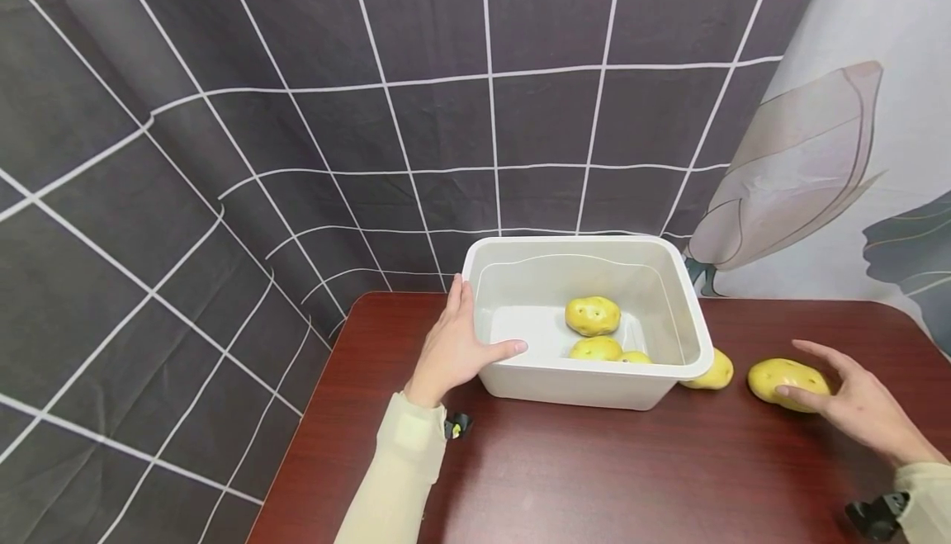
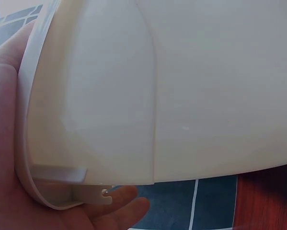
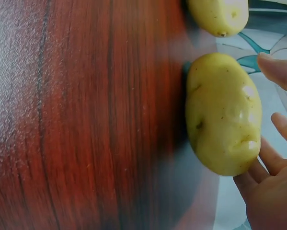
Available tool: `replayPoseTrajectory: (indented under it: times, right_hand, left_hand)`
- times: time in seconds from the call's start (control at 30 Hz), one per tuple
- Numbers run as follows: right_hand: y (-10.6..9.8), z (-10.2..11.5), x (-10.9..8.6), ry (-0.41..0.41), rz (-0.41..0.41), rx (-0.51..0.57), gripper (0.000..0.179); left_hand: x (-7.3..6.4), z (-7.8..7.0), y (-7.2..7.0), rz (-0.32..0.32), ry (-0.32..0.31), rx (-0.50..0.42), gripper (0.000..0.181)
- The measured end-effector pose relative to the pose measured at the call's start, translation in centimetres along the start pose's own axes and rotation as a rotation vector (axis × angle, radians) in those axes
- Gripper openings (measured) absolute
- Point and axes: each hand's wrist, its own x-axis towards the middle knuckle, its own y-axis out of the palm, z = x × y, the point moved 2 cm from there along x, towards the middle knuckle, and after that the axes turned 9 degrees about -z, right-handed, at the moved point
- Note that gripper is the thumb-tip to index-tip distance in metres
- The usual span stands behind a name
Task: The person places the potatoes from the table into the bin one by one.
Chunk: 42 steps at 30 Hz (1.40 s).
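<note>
A white plastic bin (image 1: 575, 390) stands on the table; inside lie a potato (image 1: 592, 315), a second potato (image 1: 597, 348) and part of a third potato (image 1: 635, 357). My left hand (image 1: 455, 346) holds the bin's near left corner, thumb over the rim and fingers along the outer side. In the left wrist view the bin wall (image 2: 181, 96) fills most of the picture. Right of the bin, my right hand (image 1: 854, 399) is spread around a yellow potato (image 1: 780, 380), thumb in front of it. The right wrist view shows this potato (image 3: 223, 115) with fingers apart around it.
Another potato (image 1: 716, 371) lies beside the bin's right side, partly hidden by the rim. The reddish-brown table (image 1: 594, 478) ends at a dark grid-patterned curtain (image 1: 431, 131) on the left and back. A pale leaf-patterned cloth (image 1: 891, 16) hangs at the right.
</note>
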Motion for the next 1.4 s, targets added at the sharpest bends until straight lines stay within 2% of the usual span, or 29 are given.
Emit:
replayPoseTrajectory:
  times: [0.43,0.77,1.4]
  right_hand:
    - [0.2,-1.9,-0.2,0.000,0.012,-0.052,0.089]
    - [0.8,-3.0,-0.3,0.001,0.037,-0.033,0.093]
    - [0.9,-3.0,-0.4,0.009,0.029,-0.033,0.093]
  left_hand:
    - [0.0,0.0,0.1,0.002,0.004,0.011,0.131]
    - [0.0,0.1,0.1,0.001,-0.004,0.003,0.131]
    - [-0.1,0.0,0.1,0.002,-0.008,-0.003,0.131]
